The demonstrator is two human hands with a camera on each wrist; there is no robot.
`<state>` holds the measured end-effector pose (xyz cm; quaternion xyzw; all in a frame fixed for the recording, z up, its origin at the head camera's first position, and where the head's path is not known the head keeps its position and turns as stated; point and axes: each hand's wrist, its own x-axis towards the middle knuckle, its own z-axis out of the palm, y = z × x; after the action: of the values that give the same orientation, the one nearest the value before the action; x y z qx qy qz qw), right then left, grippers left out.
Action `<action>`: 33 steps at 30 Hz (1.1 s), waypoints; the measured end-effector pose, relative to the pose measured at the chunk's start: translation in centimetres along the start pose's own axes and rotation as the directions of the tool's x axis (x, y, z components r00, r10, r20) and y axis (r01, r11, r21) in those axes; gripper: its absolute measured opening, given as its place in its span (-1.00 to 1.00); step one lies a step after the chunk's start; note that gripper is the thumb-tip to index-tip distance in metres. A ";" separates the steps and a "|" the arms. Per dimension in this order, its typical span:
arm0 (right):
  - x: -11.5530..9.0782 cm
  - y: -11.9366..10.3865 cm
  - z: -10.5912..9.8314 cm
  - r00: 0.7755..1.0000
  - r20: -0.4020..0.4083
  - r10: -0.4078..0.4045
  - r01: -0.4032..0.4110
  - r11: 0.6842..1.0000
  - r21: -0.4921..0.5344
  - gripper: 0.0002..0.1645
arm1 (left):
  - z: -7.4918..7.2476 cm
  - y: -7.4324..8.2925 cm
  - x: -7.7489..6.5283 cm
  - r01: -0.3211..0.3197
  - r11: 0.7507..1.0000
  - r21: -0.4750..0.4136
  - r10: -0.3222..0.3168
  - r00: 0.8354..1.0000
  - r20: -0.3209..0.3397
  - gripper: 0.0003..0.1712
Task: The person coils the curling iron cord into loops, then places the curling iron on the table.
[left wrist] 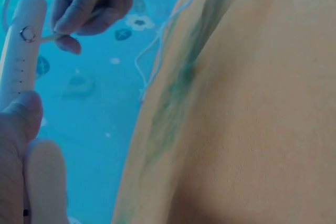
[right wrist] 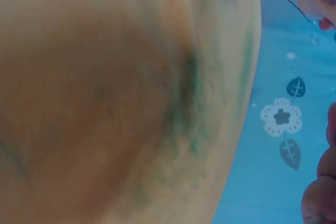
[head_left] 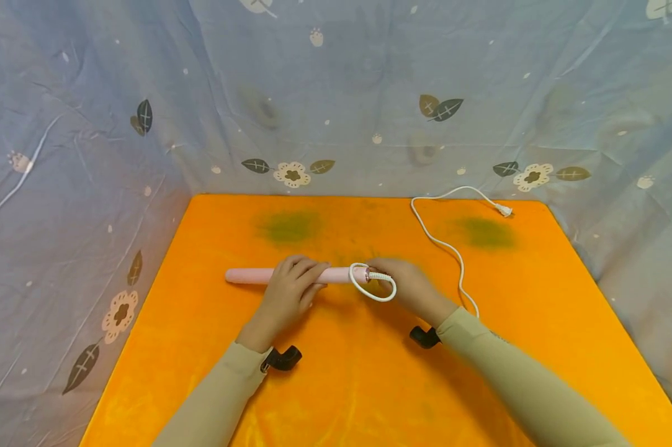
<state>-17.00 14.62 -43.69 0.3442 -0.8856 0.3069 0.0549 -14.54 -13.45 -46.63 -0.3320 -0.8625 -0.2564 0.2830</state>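
Observation:
My left hand (head_left: pixel 291 288) grips a pink hair straightener (head_left: pixel 252 276) round its middle, above the orange table. The straightener lies level, its rounded end to the left. In the left wrist view its handle (left wrist: pixel 20 66) shows a ring-shaped button and a row of small dots, with the left thumb (left wrist: pixel 26 114) on it. A white cord (head_left: pixel 380 300) leaves the right end and loops across the handle there. At that end my right hand (head_left: pixel 411 288) pinches the cord between thumb and fingers, as the left wrist view shows. Some right fingertips are hidden in the head view.
The cord's rest (head_left: pixel 450 248) trails over the orange table (head_left: pixel 347 385) to a plug (head_left: pixel 503 210) near the back right edge. Patterned grey-blue cloth (head_left: pixel 369 112) hangs behind and at both sides. Black wrist mounts (head_left: pixel 284 359) stick out from both sleeves.

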 end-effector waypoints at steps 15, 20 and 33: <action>-1.7 -2.7 2.8 0.997 -0.080 -0.003 -0.034 0.889 -0.456 -0.71 | 0.5 0.1 1.5 0.196 0.980 0.018 -0.196 0.980 -0.022 -0.51; -2.1 -3.5 2.5 0.997 -0.073 -0.019 -0.022 0.854 -0.519 -0.85 | 0.7 0.0 1.7 0.203 0.977 0.069 -0.204 0.979 0.004 -0.52; -2.0 -4.2 1.9 0.995 -0.036 -0.095 0.057 0.816 -0.575 -0.79 | 1.7 1.0 2.9 0.198 0.948 0.251 -0.251 0.947 0.201 -0.53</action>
<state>-12.55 12.27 -43.76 0.3368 -0.9203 0.0346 0.1961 -16.16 -10.47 -45.72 -0.2238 -0.9454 -0.1467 0.1860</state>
